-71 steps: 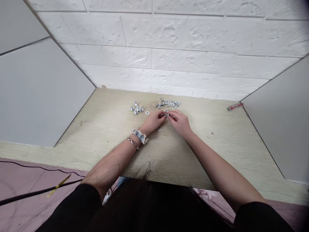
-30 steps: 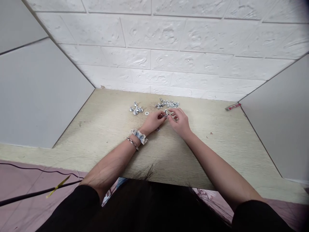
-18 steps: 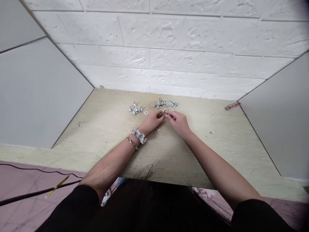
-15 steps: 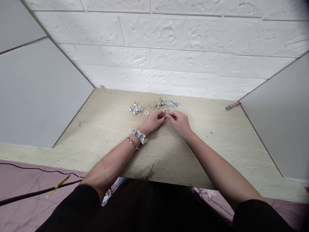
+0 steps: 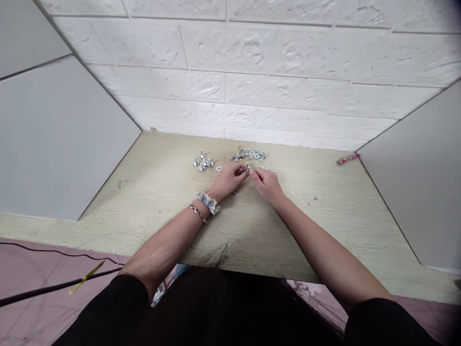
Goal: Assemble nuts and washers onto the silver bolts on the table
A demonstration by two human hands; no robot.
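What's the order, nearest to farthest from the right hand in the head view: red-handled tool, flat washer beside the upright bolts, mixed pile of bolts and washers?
From the right hand:
1. Mixed pile of bolts and washers: ahead, slightly left.
2. Flat washer: off to the left.
3. Red-handled tool: far out to the right.

A small, silver-coloured metal bolt [image 5: 248,166] is being pinched in the fingertips of the left hand [image 5: 230,179], its shank pointing upward and its lower part being largely hidden. Five silver metal bolts with broad round bases [image 5: 204,162] are standing close together to the left, shanks up. A flat, ring-shaped silver washer [image 5: 219,168] is lying between them and the hand. Beyond, loose silver bolts [image 5: 244,152] and ring-shaped metal pieces [image 5: 256,156] are lying jumbled.
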